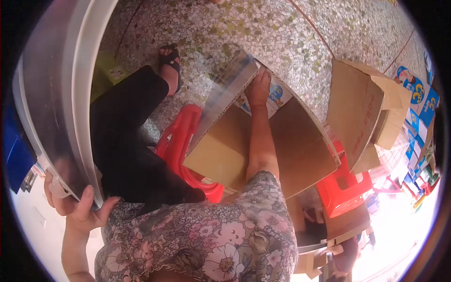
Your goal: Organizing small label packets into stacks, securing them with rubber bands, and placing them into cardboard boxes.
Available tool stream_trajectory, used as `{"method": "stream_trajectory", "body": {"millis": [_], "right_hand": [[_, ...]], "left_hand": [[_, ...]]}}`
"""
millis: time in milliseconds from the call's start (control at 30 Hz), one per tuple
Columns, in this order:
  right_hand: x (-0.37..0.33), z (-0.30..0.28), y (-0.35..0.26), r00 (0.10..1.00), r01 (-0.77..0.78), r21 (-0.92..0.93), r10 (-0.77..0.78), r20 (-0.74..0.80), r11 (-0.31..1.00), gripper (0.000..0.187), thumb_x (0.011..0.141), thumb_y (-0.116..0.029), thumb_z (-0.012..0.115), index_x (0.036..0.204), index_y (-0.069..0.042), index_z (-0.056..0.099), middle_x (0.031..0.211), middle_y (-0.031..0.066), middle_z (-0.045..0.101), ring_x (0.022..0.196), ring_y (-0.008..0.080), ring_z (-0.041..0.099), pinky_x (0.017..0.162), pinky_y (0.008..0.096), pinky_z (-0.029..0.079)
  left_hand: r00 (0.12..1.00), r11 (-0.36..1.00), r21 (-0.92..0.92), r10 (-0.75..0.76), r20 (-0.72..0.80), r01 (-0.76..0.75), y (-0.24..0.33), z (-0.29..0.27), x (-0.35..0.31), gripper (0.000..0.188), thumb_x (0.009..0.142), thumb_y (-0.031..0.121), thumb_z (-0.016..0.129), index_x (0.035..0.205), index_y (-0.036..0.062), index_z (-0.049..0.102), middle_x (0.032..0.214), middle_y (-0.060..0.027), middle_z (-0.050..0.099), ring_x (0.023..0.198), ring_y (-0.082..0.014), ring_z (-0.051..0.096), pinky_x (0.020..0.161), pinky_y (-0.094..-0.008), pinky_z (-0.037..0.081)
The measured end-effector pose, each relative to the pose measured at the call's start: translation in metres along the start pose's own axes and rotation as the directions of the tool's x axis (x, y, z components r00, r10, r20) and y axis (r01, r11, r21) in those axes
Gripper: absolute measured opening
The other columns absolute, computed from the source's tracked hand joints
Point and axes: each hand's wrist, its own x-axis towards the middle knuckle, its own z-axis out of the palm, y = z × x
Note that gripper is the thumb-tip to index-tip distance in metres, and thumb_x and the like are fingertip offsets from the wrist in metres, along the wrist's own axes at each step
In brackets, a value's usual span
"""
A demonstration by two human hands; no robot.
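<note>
The right hand (258, 89) reaches down into the open cardboard box (298, 136) and looks closed on its rim at the far corner, knuckles bent there, though the fingertips are partly hidden; the left hand (82, 211), well apart from it, curls about the lower corner of the pale-rimmed panel (51, 89), thumb on one side and some fingers behind, and I cannot tell how hard it presses; to handle the box well, I would grip the doubled board of the corner rather than one thin wall, with the wrist straight and the forearm clear of the near edge, and would let the left hand steady the body without tugging the panel; the box lies in front of the body, mouth tilted toward the wearer, so its walls spread to both sides of the right forearm and a blue-and-white printed piece (277, 95) shows just beside the wrist; one red stool (176, 145) stands left of the box, another red seat (345, 192) right of it, and a second carton (354, 103) lies farther right on the speckled floor (300, 42).
</note>
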Motion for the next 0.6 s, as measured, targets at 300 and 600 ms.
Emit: {"method": "stream_trajectory", "body": {"millis": [300, 600], "right_hand": [[0.021, 0.037, 0.003, 0.726, 0.347, -0.578, -0.601, -0.333, 0.739, 0.040, 0.078, -0.013, 0.063, 0.117, -0.009, 0.062, 0.106, 0.0125, 0.058, 0.106, 0.0302, 0.056, 0.080, 0.0452, 0.047], [0.063, 0.071, -0.006, 0.871, 0.396, -0.648, -0.490, 0.040, 0.651, 0.044, 0.083, -0.015, 0.056, 0.127, -0.010, 0.058, 0.133, 0.0087, 0.052, 0.126, 0.0300, 0.044, 0.106, 0.0495, 0.030]], "left_hand": [[0.991, 0.965, -0.228, -0.118, 0.061, 0.129, -0.012, 0.008, -0.034, 0.066, 0.076, 0.036, 0.079, 0.133, 0.0247, 0.048, 0.141, -0.0215, 0.028, 0.131, -0.0473, 0.037, 0.101, -0.0553, 0.043], [0.998, 0.989, -0.150, -0.011, -0.056, 0.002, -0.002, 0.008, 0.003, 0.063, 0.075, 0.032, 0.080, 0.130, 0.0226, 0.051, 0.137, -0.0185, 0.025, 0.133, -0.0477, 0.034, 0.103, -0.0557, 0.043]]}}
